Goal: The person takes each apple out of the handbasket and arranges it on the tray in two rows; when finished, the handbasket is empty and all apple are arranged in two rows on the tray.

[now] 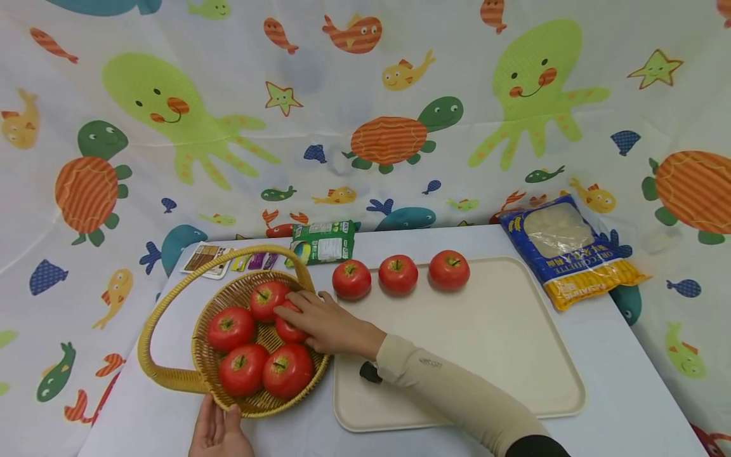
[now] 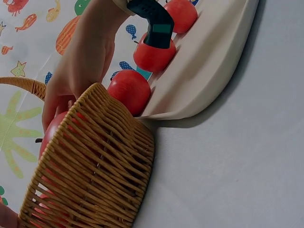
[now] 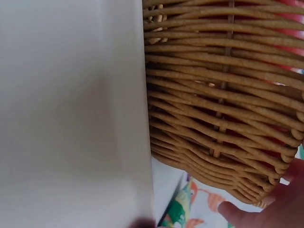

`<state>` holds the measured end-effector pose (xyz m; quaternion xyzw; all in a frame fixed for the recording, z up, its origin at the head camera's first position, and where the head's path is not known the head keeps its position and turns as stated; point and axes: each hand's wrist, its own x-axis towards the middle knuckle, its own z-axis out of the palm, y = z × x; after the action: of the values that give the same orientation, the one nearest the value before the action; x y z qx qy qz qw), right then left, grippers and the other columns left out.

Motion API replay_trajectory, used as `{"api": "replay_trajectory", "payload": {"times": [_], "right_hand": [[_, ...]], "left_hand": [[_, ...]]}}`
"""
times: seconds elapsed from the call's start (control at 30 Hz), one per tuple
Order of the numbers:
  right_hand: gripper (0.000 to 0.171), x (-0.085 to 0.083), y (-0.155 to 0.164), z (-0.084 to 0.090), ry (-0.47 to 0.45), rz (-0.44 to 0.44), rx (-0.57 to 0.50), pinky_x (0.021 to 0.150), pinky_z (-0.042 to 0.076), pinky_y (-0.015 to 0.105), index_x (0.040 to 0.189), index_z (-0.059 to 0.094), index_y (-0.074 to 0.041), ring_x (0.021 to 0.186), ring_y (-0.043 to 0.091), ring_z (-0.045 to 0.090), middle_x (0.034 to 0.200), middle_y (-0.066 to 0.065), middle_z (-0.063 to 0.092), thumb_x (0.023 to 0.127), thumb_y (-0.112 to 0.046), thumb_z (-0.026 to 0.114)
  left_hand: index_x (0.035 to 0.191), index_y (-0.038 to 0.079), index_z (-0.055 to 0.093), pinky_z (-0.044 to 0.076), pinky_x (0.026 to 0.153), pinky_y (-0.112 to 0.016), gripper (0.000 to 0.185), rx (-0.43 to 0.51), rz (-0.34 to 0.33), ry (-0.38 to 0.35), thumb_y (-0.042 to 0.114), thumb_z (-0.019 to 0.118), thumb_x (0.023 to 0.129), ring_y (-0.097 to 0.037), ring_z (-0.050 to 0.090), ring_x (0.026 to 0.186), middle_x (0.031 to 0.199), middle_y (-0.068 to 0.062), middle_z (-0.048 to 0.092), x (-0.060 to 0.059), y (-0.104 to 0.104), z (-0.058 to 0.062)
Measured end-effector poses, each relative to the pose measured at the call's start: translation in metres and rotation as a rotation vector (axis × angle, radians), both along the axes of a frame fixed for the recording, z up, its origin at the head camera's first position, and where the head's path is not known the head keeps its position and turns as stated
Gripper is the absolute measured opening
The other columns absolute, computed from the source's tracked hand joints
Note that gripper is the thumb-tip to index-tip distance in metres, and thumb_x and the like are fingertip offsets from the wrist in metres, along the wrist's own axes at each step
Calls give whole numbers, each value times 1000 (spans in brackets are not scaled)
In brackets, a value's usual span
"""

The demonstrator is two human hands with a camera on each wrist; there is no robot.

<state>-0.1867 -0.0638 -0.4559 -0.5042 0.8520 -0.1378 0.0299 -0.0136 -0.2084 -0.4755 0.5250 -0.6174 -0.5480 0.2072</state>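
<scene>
A wicker basket (image 1: 200, 343) with an arched handle holds several red apples (image 1: 231, 329). My right hand (image 1: 328, 320) reaches over the basket's right rim and grips an apple (image 1: 290, 330) inside, its fingers curved over the top. In the left wrist view the right hand (image 2: 78, 61) hangs over the rim, with part of that apple (image 2: 53, 130) showing beneath. My left hand (image 1: 219, 431) touches the front of the basket near the handle's base, fingers extended. On the cream tray's far edge sit three more apples (image 1: 398, 275) in a row.
The cream tray (image 1: 468, 355) lies right of the basket on a white table (image 1: 617, 381). Behind the basket are a green packet (image 1: 323, 241), small colourful packs (image 1: 255, 261) and a brown-and-white card-like item (image 1: 207, 259). A blue-and-yellow pasta bag (image 1: 571, 254) lies at the back right.
</scene>
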Motion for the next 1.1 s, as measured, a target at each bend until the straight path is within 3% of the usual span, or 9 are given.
{"api": "replay_trajectory", "payload": {"times": [0.1, 0.37, 0.7, 0.87, 1.1], "right_hand": [[76, 2, 2, 0, -14, -4, -43, 116, 38, 50, 158, 34, -21, 147, 23, 30, 158, 8, 35, 93, -19, 74], [75, 4, 6, 0, 53, 3, -133, 112, 41, 43, 154, 38, -20, 143, 22, 32, 153, 8, 39, 90, -20, 77], [75, 7, 10, 1, 45, 0, -200, 120, 35, 41, 152, 40, -16, 145, 24, 32, 154, 12, 39, 89, -19, 79], [77, 15, 16, 9, -74, -68, -307, 116, 42, 37, 152, 42, -14, 144, 27, 36, 159, 16, 34, 87, -24, 82], [75, 23, 27, 17, -376, -131, -548, 102, 52, 27, 149, 48, -19, 136, 19, 40, 149, 5, 42, 85, -22, 85]], "left_hand": [[159, 16, 39, 35, 117, -39, 58, -12, -5, 3, 4, 54, 104, -25, 35, 147, 161, -8, 35, 1, 0, 0], [159, 15, 39, 35, 117, -39, 57, -19, -15, 3, 6, 54, 104, -26, 35, 147, 161, -8, 34, 2, 1, 1], [159, 16, 38, 35, 117, -38, 57, -9, -17, -4, 7, 53, 105, -25, 35, 147, 161, -7, 34, 1, 0, 0], [159, 18, 38, 36, 116, -38, 57, -15, -6, -15, 7, 53, 105, -25, 36, 147, 161, -6, 34, 1, 1, 1], [159, 17, 39, 36, 116, -36, 57, -26, -7, -5, 6, 53, 104, -24, 37, 147, 161, -8, 35, 1, 1, 0]]}}
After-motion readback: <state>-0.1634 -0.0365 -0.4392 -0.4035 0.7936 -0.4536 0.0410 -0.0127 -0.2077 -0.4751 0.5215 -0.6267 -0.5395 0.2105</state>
